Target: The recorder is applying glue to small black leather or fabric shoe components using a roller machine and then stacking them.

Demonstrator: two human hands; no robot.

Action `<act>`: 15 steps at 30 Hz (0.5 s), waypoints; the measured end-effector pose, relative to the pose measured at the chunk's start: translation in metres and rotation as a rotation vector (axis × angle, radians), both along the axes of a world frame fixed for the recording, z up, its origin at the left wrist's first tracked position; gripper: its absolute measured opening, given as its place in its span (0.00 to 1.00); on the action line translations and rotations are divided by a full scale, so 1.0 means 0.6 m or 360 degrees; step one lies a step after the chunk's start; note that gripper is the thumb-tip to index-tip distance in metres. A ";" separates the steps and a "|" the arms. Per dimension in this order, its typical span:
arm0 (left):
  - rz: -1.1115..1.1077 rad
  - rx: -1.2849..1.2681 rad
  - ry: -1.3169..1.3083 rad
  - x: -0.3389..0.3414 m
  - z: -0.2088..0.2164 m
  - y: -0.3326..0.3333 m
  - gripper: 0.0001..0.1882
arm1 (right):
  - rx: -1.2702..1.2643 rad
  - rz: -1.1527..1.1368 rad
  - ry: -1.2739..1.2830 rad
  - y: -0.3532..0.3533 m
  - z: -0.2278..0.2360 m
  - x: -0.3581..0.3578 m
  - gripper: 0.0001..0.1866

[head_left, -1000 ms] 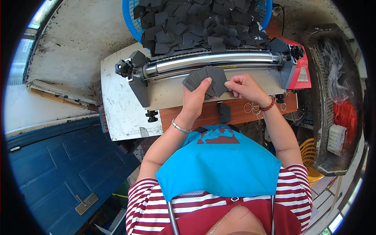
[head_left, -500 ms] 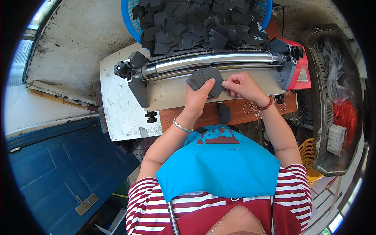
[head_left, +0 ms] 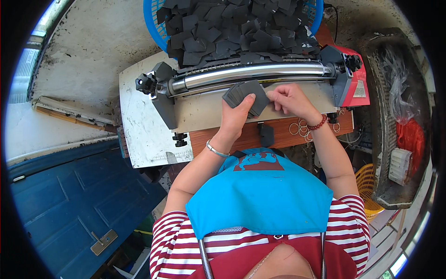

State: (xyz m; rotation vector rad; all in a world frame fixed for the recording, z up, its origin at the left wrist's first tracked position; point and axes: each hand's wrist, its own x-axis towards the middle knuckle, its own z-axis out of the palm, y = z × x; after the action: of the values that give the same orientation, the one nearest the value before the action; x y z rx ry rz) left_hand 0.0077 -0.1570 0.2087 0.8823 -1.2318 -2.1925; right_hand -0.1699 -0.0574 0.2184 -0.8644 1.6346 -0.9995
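A fanned stack of thin dark grey pieces [head_left: 247,95] is gripped in my left hand [head_left: 234,116], thumb pressed across the top piece and fingers hidden beneath. My right hand [head_left: 292,101] is closed in a pinch, thumb and fingertips meeting at the right edge of the top piece; its other fingers curl inward. Both hands are over the pale feed plate [head_left: 200,109] of a machine, just in front of its shiny metal roller [head_left: 253,71].
Behind the roller, a blue basket [head_left: 149,21] is heaped with similar dark pieces [head_left: 218,32]. Black knobs [head_left: 146,83] and a red end cover [head_left: 357,88] flank the machine. Rubber bands [head_left: 301,130] hang at the wooden table edge [head_left: 223,137]. A yellow basket [head_left: 365,186] stands lower right.
The stack and my left hand have shifted very slightly right. My right hand has also moved a little right and up, its fingers staying at the stack's edge.
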 end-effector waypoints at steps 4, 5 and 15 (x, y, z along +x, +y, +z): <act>0.0040 0.0081 0.0092 -0.002 0.006 0.002 0.13 | 0.0017 0.0077 -0.0073 0.008 -0.003 0.000 0.18; 0.0039 0.0081 0.0091 0.000 0.006 0.001 0.13 | 0.0076 0.0064 -0.0097 0.012 0.000 -0.010 0.18; 0.0063 -0.0058 -0.0034 0.008 0.005 -0.003 0.15 | 0.0355 -0.0061 0.0426 0.011 0.005 -0.033 0.17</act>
State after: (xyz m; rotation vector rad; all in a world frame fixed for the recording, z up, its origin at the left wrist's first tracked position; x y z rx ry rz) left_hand 0.0123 -0.1587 0.2117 0.9097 -1.2496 -2.1285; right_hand -0.1895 -0.0509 0.2214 -0.8439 1.9534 -0.7319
